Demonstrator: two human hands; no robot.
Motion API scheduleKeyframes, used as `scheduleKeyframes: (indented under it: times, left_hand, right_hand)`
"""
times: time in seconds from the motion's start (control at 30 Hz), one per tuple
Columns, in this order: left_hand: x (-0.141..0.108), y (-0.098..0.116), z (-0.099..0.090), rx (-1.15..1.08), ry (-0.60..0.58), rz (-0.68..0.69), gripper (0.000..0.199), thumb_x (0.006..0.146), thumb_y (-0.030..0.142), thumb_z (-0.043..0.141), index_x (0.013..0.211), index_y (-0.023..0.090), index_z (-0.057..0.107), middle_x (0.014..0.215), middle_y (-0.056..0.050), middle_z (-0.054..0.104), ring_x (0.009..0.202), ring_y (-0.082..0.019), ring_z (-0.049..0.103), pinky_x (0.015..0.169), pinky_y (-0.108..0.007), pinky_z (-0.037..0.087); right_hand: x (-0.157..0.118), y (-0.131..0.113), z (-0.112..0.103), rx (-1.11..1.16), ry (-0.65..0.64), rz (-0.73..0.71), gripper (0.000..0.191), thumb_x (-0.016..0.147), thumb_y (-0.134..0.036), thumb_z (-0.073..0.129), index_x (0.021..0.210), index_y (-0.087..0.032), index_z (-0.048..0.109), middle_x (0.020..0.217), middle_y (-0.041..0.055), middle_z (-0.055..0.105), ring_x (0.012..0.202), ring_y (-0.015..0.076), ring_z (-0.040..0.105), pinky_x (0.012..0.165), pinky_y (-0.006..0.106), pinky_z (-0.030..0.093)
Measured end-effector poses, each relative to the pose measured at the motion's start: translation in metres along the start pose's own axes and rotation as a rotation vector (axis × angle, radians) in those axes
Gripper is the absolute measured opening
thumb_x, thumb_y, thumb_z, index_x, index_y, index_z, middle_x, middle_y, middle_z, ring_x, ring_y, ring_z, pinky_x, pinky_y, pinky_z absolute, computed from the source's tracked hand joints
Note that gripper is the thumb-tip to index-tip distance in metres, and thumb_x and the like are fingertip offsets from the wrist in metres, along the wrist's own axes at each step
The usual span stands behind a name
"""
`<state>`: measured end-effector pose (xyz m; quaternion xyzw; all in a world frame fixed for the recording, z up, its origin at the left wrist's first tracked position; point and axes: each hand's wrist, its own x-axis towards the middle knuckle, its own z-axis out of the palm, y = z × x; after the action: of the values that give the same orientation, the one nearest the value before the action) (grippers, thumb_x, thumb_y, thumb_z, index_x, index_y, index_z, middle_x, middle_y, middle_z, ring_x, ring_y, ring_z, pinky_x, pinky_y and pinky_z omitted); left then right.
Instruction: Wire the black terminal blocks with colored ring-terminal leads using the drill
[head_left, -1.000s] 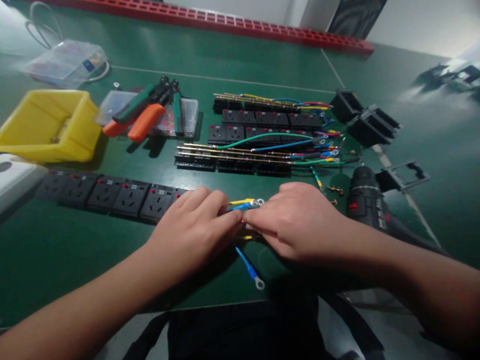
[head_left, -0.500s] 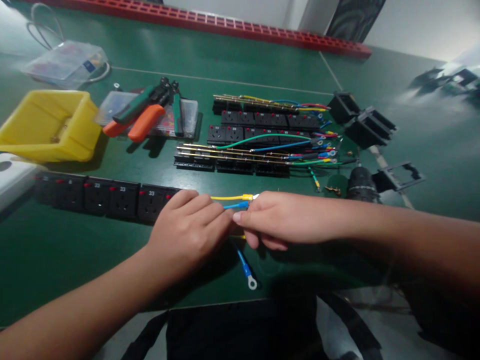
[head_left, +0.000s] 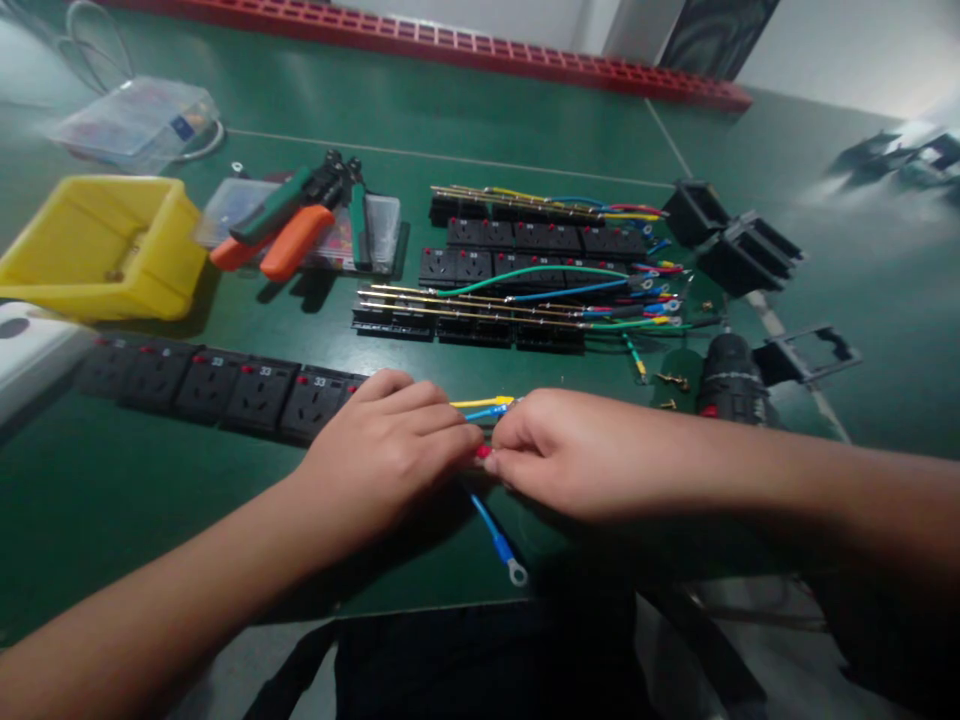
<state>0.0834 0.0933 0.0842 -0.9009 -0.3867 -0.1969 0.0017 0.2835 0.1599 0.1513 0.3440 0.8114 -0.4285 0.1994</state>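
Observation:
My left hand (head_left: 397,440) is closed over the right end of a black socket strip (head_left: 259,395), which lies on the green table. Right beside it, my right hand (head_left: 562,450) is closed in a pinch, thumb and fingers at a small red wire terminal (head_left: 483,453) between the two hands. A yellow wire (head_left: 476,403) and a blue wire (head_left: 484,413) come out past my left fingers and run to my right hand. Below, another blue wire with a ring terminal (head_left: 516,572) hangs free. My fingers hide the strip's end and most of the red wire.
Several finished-looking socket strips with wires (head_left: 525,265) lie behind the hands. At left stand a yellow bin (head_left: 165,240) and crimping pliers (head_left: 300,240) on a clear plastic case (head_left: 386,235). A power drill (head_left: 731,375), black housings (head_left: 750,255) and small screws (head_left: 675,380) lie at right.
My right hand has shifted down slightly and its pinch now sits at a red terminal that did not show before. The left hand keeps its hold on the strip.

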Motion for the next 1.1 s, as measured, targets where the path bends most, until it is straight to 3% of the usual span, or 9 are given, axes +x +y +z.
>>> scheduleKeyframes:
  times: [0.2, 0.4, 0.57, 0.8, 1.1]
  left_hand:
    - [-0.002, 0.001, -0.001, -0.046, -0.019, -0.001, 0.023, 0.103, 0.029, 0.048, 0.099, 0.021, 0.069, 0.086, 0.0, 0.073, 0.082, -0.019, 0.06, 0.077, -0.037, 0.031]
    - [-0.001, 0.0, -0.004, -0.073, -0.024, -0.007, 0.021, 0.102, 0.027, 0.05, 0.097, 0.021, 0.07, 0.085, 0.0, 0.073, 0.083, -0.017, 0.061, 0.078, -0.036, 0.032]
    - [0.0, -0.003, -0.001, -0.05, 0.008, -0.055, 0.019, 0.1, 0.028, 0.054, 0.095, 0.021, 0.071, 0.085, 0.0, 0.074, 0.082, -0.017, 0.06, 0.077, -0.035, 0.033]
    - [0.0, -0.002, 0.001, -0.035, 0.012, -0.078, 0.019, 0.1, 0.028, 0.054, 0.096, 0.022, 0.071, 0.084, 0.0, 0.073, 0.079, -0.018, 0.059, 0.075, -0.035, 0.032]
    - [0.0, -0.001, 0.003, -0.036, -0.002, -0.085, 0.021, 0.1, 0.029, 0.053, 0.093, 0.021, 0.071, 0.084, 0.0, 0.074, 0.08, -0.017, 0.06, 0.075, -0.034, 0.033]
  right_hand:
    - [-0.002, 0.005, -0.007, -0.458, 0.076, -0.242, 0.033, 0.099, -0.034, 0.047, 0.081, -0.018, 0.068, 0.07, 0.0012, 0.062, 0.057, 0.009, 0.041, 0.057, 0.027, 0.021]
    - [0.004, 0.022, -0.008, -0.574, 0.099, -0.448, 0.032, 0.103, -0.035, 0.042, 0.095, -0.02, 0.069, 0.085, 0.0033, 0.07, 0.066, 0.0114, 0.051, 0.062, 0.029, 0.022]
    - [0.002, 0.019, -0.007, -0.5, 0.14, -0.349, 0.037, 0.104, -0.039, 0.039, 0.093, -0.017, 0.067, 0.078, 0.0032, 0.066, 0.064, 0.0109, 0.049, 0.061, 0.028, 0.021]
    - [-0.003, 0.013, -0.011, -0.315, 0.126, -0.299, 0.024, 0.1, -0.029, 0.047, 0.091, -0.016, 0.064, 0.082, 0.0012, 0.065, 0.069, 0.0093, 0.052, 0.061, 0.026, 0.022]
    - [-0.001, 0.021, -0.003, -0.588, 0.261, -0.33, 0.029, 0.1, -0.034, 0.043, 0.096, -0.019, 0.068, 0.082, 0.0054, 0.066, 0.071, 0.0143, 0.052, 0.063, 0.03, 0.02]
